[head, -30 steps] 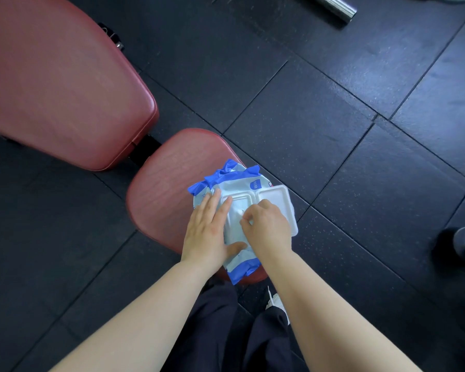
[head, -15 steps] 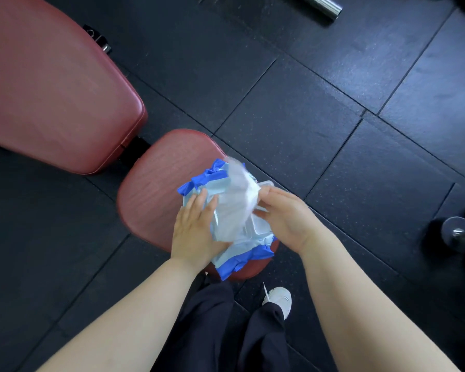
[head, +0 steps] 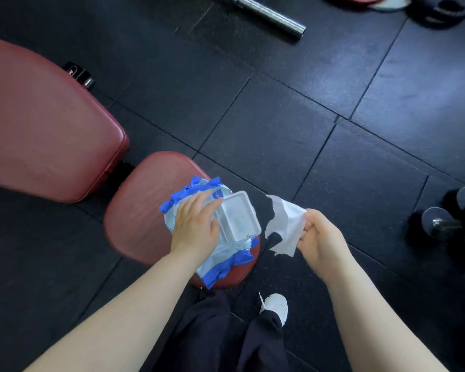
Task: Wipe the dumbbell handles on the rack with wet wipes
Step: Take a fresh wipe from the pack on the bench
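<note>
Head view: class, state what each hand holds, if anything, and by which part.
The right hand pinches a wet wipe by the edge nearest that hand. The left hand holds nothing; it presses flat on the wipes pack.

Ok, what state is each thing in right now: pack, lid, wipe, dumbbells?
wet wipe pack: lying on the bench seat, pressed down by the left hand
pack lid: flipped open
wet wipe: clear of the pack, pinched in the right hand
dumbbells: untouched, far right
</note>
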Demonstrator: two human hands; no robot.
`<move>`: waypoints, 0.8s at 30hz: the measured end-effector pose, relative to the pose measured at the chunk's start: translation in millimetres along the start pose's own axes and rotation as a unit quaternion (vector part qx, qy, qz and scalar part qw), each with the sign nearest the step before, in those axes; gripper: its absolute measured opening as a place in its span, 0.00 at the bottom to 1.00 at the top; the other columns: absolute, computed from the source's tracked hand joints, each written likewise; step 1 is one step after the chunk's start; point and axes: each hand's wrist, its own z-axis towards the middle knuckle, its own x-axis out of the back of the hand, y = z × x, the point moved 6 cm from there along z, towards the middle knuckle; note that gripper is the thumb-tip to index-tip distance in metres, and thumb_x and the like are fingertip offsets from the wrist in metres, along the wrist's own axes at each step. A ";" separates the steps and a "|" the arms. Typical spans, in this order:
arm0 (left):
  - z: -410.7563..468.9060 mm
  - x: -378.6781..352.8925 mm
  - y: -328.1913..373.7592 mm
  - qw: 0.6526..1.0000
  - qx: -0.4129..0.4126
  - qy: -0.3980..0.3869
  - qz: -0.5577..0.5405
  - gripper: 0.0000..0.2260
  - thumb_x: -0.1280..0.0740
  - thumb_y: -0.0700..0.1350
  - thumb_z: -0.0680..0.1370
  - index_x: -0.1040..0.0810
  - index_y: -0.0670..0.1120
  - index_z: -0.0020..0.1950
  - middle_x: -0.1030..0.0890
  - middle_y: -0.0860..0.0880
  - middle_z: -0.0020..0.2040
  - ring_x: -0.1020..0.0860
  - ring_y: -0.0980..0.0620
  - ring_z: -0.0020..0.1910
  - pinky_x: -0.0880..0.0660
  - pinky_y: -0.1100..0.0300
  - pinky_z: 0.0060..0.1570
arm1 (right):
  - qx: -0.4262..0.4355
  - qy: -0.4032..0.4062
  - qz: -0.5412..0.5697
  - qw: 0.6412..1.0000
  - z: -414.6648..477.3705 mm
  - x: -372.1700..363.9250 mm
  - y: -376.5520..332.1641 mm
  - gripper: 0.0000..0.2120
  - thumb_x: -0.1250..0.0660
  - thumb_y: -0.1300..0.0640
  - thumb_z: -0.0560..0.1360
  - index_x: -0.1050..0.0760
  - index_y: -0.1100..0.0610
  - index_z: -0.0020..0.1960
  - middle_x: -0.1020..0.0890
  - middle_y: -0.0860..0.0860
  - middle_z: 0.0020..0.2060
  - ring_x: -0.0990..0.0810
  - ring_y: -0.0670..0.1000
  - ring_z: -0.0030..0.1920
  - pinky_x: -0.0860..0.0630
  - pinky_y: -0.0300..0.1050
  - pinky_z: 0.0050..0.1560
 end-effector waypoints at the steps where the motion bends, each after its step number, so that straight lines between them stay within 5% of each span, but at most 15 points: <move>1: 9.8 -3.9 11.2 0.999 -0.020 -0.023 0.014 0.20 0.42 0.39 0.78 0.34 0.47 0.70 0.39 0.47 0.73 0.44 0.49 0.73 0.57 0.59 0.70 | -0.001 0.007 -0.001 1.000 -2.3 8.7 -0.3 0.11 0.47 0.63 0.76 0.31 0.59 0.36 0.25 0.53 0.31 0.27 0.54 0.36 0.30 0.46 0.40; 3: 31.5 -16.7 30.8 0.994 -0.056 -0.074 0.054 0.23 0.43 0.39 0.78 0.41 0.50 0.73 0.44 0.50 0.75 0.47 0.52 0.74 0.59 0.59 0.70 | -0.002 0.015 -0.019 1.000 -5.0 25.6 1.9 0.11 0.44 0.57 0.76 0.27 0.62 0.44 0.21 0.56 0.37 0.24 0.57 0.42 0.28 0.48 0.47; 5: 50.6 -32.0 46.5 0.983 -0.087 -0.128 0.101 0.26 0.44 0.38 0.78 0.47 0.51 0.74 0.45 0.50 0.75 0.47 0.53 0.74 0.60 0.57 0.71 | -0.006 0.020 -0.030 0.999 -8.2 39.5 5.0 0.23 0.38 0.48 0.71 0.27 0.65 0.56 0.20 0.62 0.52 0.22 0.61 0.54 0.29 0.54 0.60; 7: 62.1 -47.6 53.8 0.963 -0.108 -0.192 0.155 0.27 0.46 0.36 0.78 0.47 0.51 0.74 0.39 0.50 0.73 0.45 0.52 0.73 0.59 0.55 0.71 | -0.008 0.028 -0.038 0.999 -15.1 50.6 6.3 0.31 0.34 0.43 0.63 0.27 0.64 0.58 0.22 0.63 0.57 0.24 0.61 0.59 0.32 0.58 0.65; 10: 67.8 -54.9 53.2 0.938 -0.119 -0.261 0.193 0.25 0.48 0.34 0.76 0.36 0.52 0.70 0.29 0.53 0.67 0.37 0.53 0.69 0.56 0.55 0.72 | -0.017 0.049 -0.031 0.998 -21.7 66.2 12.3 0.30 0.36 0.45 0.64 0.27 0.65 0.58 0.21 0.62 0.53 0.22 0.59 0.53 0.30 0.56 0.62; 13: 63.4 -33.4 58.7 0.939 -0.162 -0.235 0.190 0.22 0.46 0.34 0.74 0.28 0.52 0.64 0.25 0.54 0.62 0.32 0.53 0.65 0.53 0.57 0.70 | -0.017 0.063 -0.011 0.998 -28.4 73.8 16.0 0.26 0.36 0.46 0.65 0.27 0.63 0.56 0.21 0.59 0.49 0.23 0.57 0.51 0.29 0.55 0.58; 16: 43.8 -4.4 56.7 0.929 -0.212 -0.208 0.220 0.22 0.44 0.34 0.73 0.25 0.51 0.61 0.24 0.55 0.62 0.31 0.54 0.63 0.51 0.59 0.69 | 0.003 0.080 -0.008 0.997 -40.0 69.7 10.7 0.11 0.34 0.51 0.70 0.26 0.58 0.46 0.23 0.57 0.46 0.24 0.57 0.49 0.30 0.53 0.54; 19: 15.5 18.1 40.2 0.923 -0.265 -0.180 0.211 0.22 0.44 0.33 0.68 0.20 0.49 0.56 0.20 0.55 0.55 0.26 0.52 0.59 0.40 0.58 0.64 | 0.020 0.091 -0.004 0.996 -50.0 61.1 2.9 0.06 0.35 0.57 0.73 0.31 0.57 0.41 0.27 0.57 0.43 0.27 0.55 0.43 0.31 0.48 0.46; 21: -1.5 21.4 25.1 0.913 -0.296 -0.164 0.228 0.20 0.39 0.35 0.59 0.16 0.49 0.44 0.17 0.54 0.43 0.19 0.53 0.48 0.30 0.55 0.56 | 0.028 0.089 0.007 0.996 -55.8 53.4 -2.1 0.06 0.37 0.60 0.75 0.32 0.57 0.40 0.27 0.56 0.42 0.27 0.54 0.41 0.31 0.46 0.43; 22: -7.8 22.0 15.2 0.909 -0.289 -0.156 0.257 0.20 0.35 0.35 0.57 0.16 0.49 0.45 0.16 0.52 0.44 0.18 0.53 0.47 0.28 0.55 0.56 | 0.031 0.090 0.013 0.995 -58.4 50.6 -3.7 0.07 0.38 0.60 0.75 0.32 0.57 0.39 0.27 0.56 0.40 0.27 0.54 0.40 0.32 0.46 0.42; 24: -19.6 13.5 -9.6 0.910 -0.197 -0.222 0.291 0.26 0.33 0.35 0.66 0.25 0.47 0.63 0.26 0.45 0.65 0.28 0.51 0.65 0.41 0.52 0.69 | 0.041 0.097 0.026 0.994 -63.5 46.1 -5.6 0.07 0.38 0.61 0.75 0.32 0.57 0.39 0.26 0.55 0.39 0.27 0.53 0.39 0.31 0.46 0.41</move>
